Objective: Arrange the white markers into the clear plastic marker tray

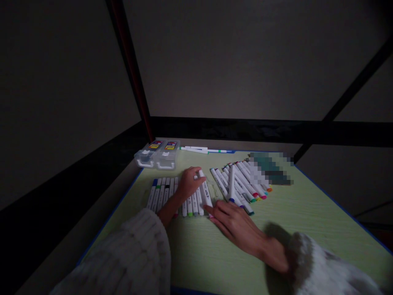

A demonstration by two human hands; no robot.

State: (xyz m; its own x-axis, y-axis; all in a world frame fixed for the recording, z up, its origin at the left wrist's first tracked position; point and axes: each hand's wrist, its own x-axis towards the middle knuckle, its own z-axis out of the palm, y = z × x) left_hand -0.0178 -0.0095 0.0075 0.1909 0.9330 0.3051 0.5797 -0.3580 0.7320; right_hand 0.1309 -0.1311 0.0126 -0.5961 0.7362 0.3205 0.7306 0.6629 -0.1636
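A white marker (pixel 205 193) lies slanted at the right end of a row of white markers (pixel 162 192) with coloured ends. My left hand (pixel 189 182) grips its far end between thumb and fingers and covers part of the row. At the marker's near end, my right hand (pixel 235 223) has its thumb and fingertips closed around the tip. To the right, a loose heap of markers (pixel 245 180) fans out, with one blue-ended marker (pixel 231 184) lying across the top, just beyond my right hand.
Two clear plastic cases (pixel 166 157) with handles stand at the table's back left corner. Several markers (pixel 196 150) lie along the back edge. A blurred-out greenish item (pixel 270 168) sits at the back right. The pale green table (pixel 196 254) has a blue rim.
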